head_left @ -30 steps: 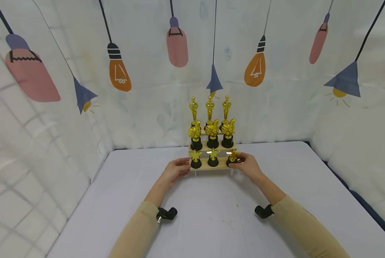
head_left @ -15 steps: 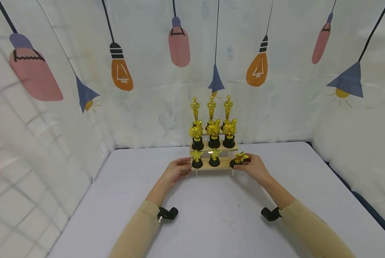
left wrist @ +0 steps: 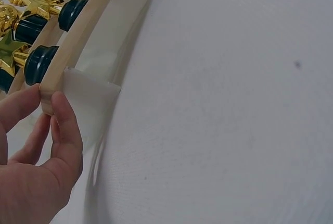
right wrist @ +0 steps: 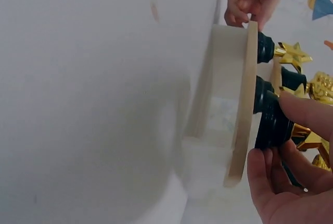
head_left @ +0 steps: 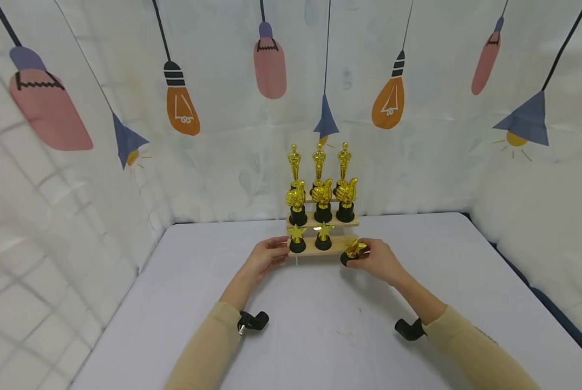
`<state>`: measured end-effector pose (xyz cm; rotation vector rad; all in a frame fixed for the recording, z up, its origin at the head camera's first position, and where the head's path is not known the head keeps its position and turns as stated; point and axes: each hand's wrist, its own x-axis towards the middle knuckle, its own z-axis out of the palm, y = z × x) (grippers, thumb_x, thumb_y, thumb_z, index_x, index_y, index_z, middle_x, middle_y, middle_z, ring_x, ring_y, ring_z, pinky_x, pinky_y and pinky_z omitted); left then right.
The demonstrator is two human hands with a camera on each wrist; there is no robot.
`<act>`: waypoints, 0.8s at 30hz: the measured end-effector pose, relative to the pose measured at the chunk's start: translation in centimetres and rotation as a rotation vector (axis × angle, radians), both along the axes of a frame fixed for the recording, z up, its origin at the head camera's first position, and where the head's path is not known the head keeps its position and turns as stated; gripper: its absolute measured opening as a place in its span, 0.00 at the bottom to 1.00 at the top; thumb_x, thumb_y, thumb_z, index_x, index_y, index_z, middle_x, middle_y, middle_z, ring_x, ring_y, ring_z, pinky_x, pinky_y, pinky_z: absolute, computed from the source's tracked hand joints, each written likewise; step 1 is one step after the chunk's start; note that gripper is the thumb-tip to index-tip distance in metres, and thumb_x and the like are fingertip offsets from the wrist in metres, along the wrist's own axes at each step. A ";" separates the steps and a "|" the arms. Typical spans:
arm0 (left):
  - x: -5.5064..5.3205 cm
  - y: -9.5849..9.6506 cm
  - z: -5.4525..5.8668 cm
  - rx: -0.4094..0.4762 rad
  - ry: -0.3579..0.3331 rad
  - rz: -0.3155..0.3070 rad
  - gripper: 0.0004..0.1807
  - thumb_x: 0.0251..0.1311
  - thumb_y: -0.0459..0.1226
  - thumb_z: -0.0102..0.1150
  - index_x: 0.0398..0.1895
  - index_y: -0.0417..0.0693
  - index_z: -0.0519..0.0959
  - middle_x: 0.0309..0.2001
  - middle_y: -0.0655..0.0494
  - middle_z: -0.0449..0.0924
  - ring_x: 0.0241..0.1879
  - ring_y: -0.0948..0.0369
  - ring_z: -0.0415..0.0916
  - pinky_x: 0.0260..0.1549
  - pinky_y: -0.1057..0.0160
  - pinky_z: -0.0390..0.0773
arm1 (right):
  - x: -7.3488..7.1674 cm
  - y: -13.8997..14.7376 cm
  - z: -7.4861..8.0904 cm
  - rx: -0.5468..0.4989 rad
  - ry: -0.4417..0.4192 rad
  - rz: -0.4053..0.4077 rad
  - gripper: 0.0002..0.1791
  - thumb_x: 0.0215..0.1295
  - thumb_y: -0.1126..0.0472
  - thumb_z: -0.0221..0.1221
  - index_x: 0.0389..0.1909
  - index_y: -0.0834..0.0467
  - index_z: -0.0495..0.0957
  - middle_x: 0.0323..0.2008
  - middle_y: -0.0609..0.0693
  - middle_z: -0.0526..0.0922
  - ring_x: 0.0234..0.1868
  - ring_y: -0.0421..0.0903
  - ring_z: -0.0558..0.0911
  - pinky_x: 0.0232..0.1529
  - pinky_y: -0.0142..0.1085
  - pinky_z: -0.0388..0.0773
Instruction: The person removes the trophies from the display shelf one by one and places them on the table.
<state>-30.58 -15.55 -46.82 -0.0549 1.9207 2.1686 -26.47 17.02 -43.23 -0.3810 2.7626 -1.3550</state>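
Note:
A three-tier wooden display stand point(head_left: 311, 249) with clear supports holds gold trophies on black bases. My left hand point(head_left: 263, 257) pinches the left end of the lowest board point(left wrist: 80, 39), thumb on top and fingers beneath. In my right hand point(head_left: 380, 261) is a star trophy point(right wrist: 274, 124), gripped by its black base and tilted, just in front of the board's right end. Two other star trophies point(head_left: 298, 241) stand upright on that board, at its left and middle. Behind them, thumbs-up trophies point(head_left: 322, 199) fill the middle tier, and figure trophies point(head_left: 319, 162) the top one.
A white-covered table point(head_left: 315, 330) lies under the stand. At the back hangs a pale curtain point(head_left: 222, 168) printed with lamps, close behind the top tier. Each forearm wears a small black wrist camera point(head_left: 255, 321).
My right hand has taken the right-hand star trophy off its place on the lowest board, first tilting it to the right, then bringing it forward of the edge. The left hand stays put.

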 end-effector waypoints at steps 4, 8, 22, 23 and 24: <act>-0.1 0.0 -0.1 0.004 -0.005 -0.002 0.25 0.66 0.26 0.64 0.67 0.35 0.75 0.54 0.43 0.77 0.42 0.59 0.82 0.48 0.59 0.84 | 0.3 -0.7 -0.3 -0.003 -0.009 0.037 0.26 0.56 0.60 0.76 0.53 0.67 0.80 0.40 0.52 0.84 0.43 0.51 0.83 0.43 0.44 0.83; -0.1 0.0 -0.2 0.007 0.000 -0.001 0.25 0.67 0.26 0.63 0.67 0.34 0.74 0.54 0.44 0.77 0.42 0.58 0.82 0.47 0.60 0.84 | 0.6 -1.6 -0.8 0.012 -0.035 0.056 0.26 0.55 0.60 0.77 0.52 0.67 0.81 0.39 0.50 0.83 0.41 0.48 0.83 0.42 0.43 0.83; 0.1 0.0 0.1 0.018 0.000 -0.004 0.26 0.67 0.25 0.62 0.68 0.34 0.73 0.53 0.44 0.78 0.41 0.60 0.83 0.46 0.61 0.84 | 1.0 -3.9 -2.1 0.011 -0.063 0.101 0.21 0.53 0.62 0.78 0.46 0.61 0.84 0.35 0.47 0.83 0.38 0.45 0.82 0.40 0.39 0.82; 0.1 0.0 0.1 0.019 -0.002 -0.005 0.26 0.67 0.25 0.63 0.68 0.34 0.73 0.53 0.44 0.78 0.41 0.60 0.83 0.46 0.61 0.84 | 0.9 -4.1 -2.1 0.010 -0.066 0.103 0.21 0.53 0.62 0.78 0.46 0.61 0.84 0.35 0.47 0.83 0.38 0.45 0.82 0.39 0.39 0.82; 0.1 0.0 0.1 0.020 -0.004 -0.005 0.26 0.66 0.25 0.63 0.68 0.34 0.74 0.53 0.44 0.78 0.41 0.60 0.83 0.47 0.61 0.84 | 0.9 -4.3 -2.2 0.003 -0.072 0.106 0.21 0.53 0.62 0.79 0.46 0.61 0.84 0.35 0.47 0.83 0.38 0.45 0.82 0.39 0.39 0.82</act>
